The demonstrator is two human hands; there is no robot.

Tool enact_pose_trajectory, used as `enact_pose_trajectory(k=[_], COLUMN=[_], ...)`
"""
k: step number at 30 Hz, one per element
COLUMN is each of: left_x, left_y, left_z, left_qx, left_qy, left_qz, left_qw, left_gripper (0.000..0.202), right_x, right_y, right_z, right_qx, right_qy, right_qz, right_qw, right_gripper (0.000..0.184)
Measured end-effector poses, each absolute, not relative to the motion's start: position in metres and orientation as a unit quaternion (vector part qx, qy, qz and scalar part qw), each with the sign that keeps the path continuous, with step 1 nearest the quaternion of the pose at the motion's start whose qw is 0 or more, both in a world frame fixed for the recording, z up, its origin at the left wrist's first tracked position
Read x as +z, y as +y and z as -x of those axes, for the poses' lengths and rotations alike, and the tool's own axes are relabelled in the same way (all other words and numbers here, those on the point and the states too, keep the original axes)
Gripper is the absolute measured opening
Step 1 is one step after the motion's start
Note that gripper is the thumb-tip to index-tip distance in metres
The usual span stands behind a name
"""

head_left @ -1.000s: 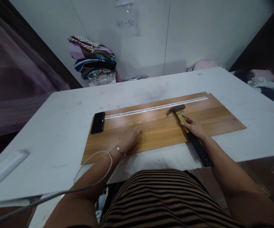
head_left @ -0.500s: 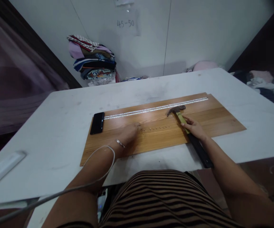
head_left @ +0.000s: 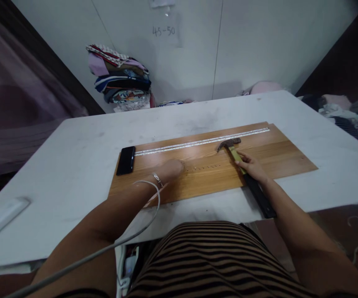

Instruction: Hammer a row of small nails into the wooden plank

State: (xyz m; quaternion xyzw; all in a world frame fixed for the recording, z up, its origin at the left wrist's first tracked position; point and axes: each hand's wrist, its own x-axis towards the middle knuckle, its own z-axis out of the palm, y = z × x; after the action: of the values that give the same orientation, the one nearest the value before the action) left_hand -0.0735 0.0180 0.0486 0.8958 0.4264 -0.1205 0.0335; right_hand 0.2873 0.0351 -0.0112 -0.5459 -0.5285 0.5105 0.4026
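Observation:
My right hand (head_left: pixel 249 166) is closed around a claw hammer (head_left: pixel 237 155) where its yellow-green handle begins. The steel head lies over the wooden board, and the black grip reaches past the board's near edge. My left hand (head_left: pixel 171 170), slightly blurred, is curled down at the left end of a row of several small nails (head_left: pixel 203 167) on the wooden board (head_left: pixel 278 151). Its fingertips are mostly hidden, so whatever they pinch cannot be made out. Behind the nails, two silver marked strips (head_left: pixel 197 143) run along the board.
A black phone (head_left: pixel 126 160) lies on the board's left end. The white table (head_left: pixel 85 153) carries a long white object (head_left: pixel 3 219) at left. A grey cable (head_left: pixel 104 245) crosses my left forearm. Folded clothes (head_left: pixel 121 78) are stacked by the wall.
My left hand has rolled over, with its back turned up and its fingertips hidden now. The cable on that forearm has shifted right. My right hand and the hammer stay put.

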Motion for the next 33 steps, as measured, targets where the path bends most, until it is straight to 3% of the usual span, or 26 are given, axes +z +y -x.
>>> enact_pose_trajectory(k=[22,33], left_x=[0.044,0.044], left_y=[0.012,0.004], left_z=[0.070,0.062], left_qx=[-0.063,-0.033], left_qy=[0.540,0.552], left_qz=[-0.828,-0.823], left_qw=[0.137,0.128], left_gripper=[0.020,0.023], right_x=[-0.007,0.014], right_y=[0.037,0.037], right_z=[-0.289,-0.285], right_qx=[0.497,0.575], right_qy=[-0.547,-0.481], right_qz=[0.562,0.571], right_qw=[0.371,0.335], right_gripper=[0.066,0.061])
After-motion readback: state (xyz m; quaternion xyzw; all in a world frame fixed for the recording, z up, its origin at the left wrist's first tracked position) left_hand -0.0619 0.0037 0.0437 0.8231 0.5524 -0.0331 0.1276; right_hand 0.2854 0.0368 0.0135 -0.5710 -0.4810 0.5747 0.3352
